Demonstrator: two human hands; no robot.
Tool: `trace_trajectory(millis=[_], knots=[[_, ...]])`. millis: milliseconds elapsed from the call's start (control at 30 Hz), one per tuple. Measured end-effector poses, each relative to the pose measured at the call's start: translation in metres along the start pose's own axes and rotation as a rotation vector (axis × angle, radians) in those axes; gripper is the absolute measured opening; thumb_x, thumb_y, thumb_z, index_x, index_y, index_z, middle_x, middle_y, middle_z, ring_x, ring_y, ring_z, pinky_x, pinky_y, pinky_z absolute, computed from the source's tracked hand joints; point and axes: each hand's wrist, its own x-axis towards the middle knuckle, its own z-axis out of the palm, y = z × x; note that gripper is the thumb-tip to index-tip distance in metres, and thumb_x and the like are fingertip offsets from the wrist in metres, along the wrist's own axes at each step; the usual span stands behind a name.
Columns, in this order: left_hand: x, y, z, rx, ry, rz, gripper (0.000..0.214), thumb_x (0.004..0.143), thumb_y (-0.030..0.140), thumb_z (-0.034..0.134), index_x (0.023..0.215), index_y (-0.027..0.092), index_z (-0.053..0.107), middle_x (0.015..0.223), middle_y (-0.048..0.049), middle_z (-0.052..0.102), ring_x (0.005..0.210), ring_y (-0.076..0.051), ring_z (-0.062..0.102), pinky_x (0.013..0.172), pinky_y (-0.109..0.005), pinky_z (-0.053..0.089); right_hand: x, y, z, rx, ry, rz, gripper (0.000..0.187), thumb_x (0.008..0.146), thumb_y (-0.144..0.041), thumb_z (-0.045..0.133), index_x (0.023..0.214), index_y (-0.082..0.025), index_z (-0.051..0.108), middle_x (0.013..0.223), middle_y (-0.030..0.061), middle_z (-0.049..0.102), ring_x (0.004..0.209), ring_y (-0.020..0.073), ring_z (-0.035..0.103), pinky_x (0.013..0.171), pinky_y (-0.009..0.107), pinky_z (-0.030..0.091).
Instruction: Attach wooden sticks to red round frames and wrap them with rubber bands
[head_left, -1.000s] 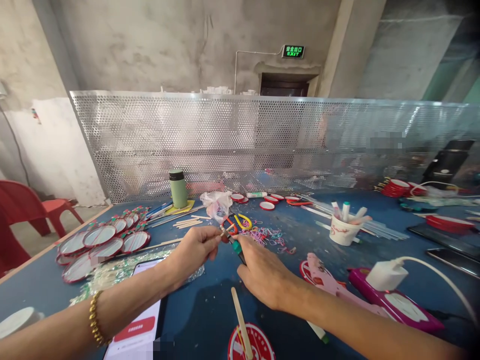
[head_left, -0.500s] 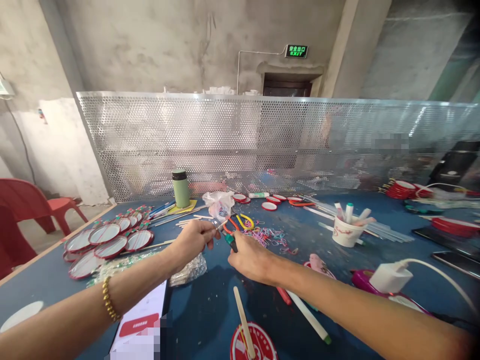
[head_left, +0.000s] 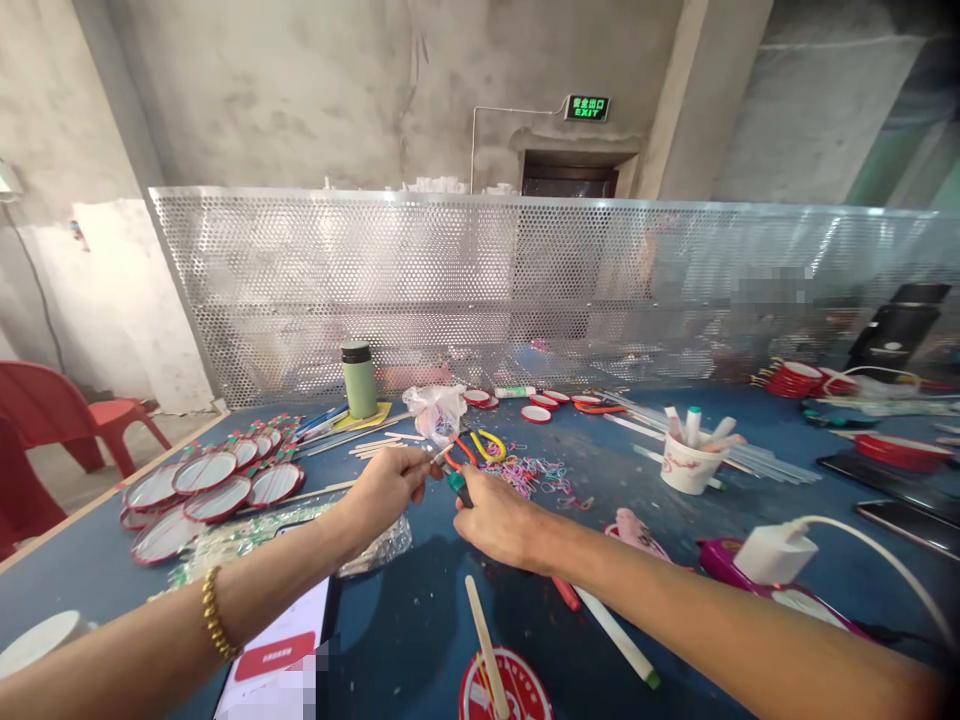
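My left hand is pinched shut on a thin light stick over the blue table. My right hand is closed round the teal-handled small tool, whose tip meets the stick end just in front of both hands. A gold bracelet sits on my left wrist. Beyond the hands lie pliers with red handles, pliers with yellow handles and a heap of coloured rubber bands.
Round red-rimmed mirrors lie at the left. A green flask, a white paper cup with markers, a white charger with cable, a phone, a wooden stick on a red disc and a perforated metal screen surround the work.
Both hands moved farther out over the table with the stick and tool still in them. The pink item at the right is now partly hidden by my right forearm.
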Motion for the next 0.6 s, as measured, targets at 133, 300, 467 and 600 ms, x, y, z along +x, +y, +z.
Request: trace_trajectory(millis=[133, 300, 467, 600], knots=[[0.0011, 0.0021, -0.0003, 0.123, 0.015, 0.043, 0.027, 0.08, 0.027, 0.044, 0.074, 0.014, 0.067, 0.053, 0.0019, 0.049, 0.054, -0.012, 0.041, 0.055, -0.025, 0.03, -0.0013, 0.0024, 0.0001, -0.005, 0.002, 0.007, 0.02, 0.069, -0.012, 0.056, 0.088, -0.016, 0.054, 0.083, 0.0047, 0.063, 0.069, 0.0141, 0.05, 0.056, 0.025, 0.029], [0.0028, 0.0018, 0.0007, 0.213, 0.038, 0.052, 0.029, 0.079, 0.029, 0.042, 0.068, 0.015, 0.064, 0.053, -0.0007, 0.052, 0.059, -0.016, 0.048, 0.061, -0.027, 0.033, -0.004, 0.0036, -0.0001, 0.043, -0.016, 0.049, 0.022, 0.067, -0.012, 0.057, 0.088, -0.017, 0.056, 0.081, 0.0037, 0.063, 0.069, 0.0141, 0.052, 0.055, 0.025, 0.029], [0.0024, 0.0036, 0.0044, 0.142, 0.036, 0.02, 0.026, 0.076, 0.033, 0.043, 0.064, 0.017, 0.059, 0.051, 0.0021, 0.045, 0.054, -0.013, 0.039, 0.055, -0.026, 0.029, -0.0045, 0.0041, -0.0009, 0.061, -0.025, 0.046, 0.024, 0.066, -0.012, 0.056, 0.089, -0.017, 0.058, 0.079, 0.0035, 0.063, 0.067, 0.0139, 0.053, 0.054, 0.024, 0.029], [0.001, 0.0042, 0.007, 0.094, 0.041, -0.009, 0.027, 0.074, 0.035, 0.043, 0.065, 0.016, 0.06, 0.05, 0.0027, 0.043, 0.052, -0.013, 0.036, 0.054, -0.025, 0.027, -0.0004, 0.007, 0.0031, -0.045, 0.024, -0.006, 0.024, 0.069, -0.013, 0.056, 0.092, -0.015, 0.06, 0.083, 0.0064, 0.065, 0.069, 0.0151, 0.053, 0.056, 0.025, 0.03]])
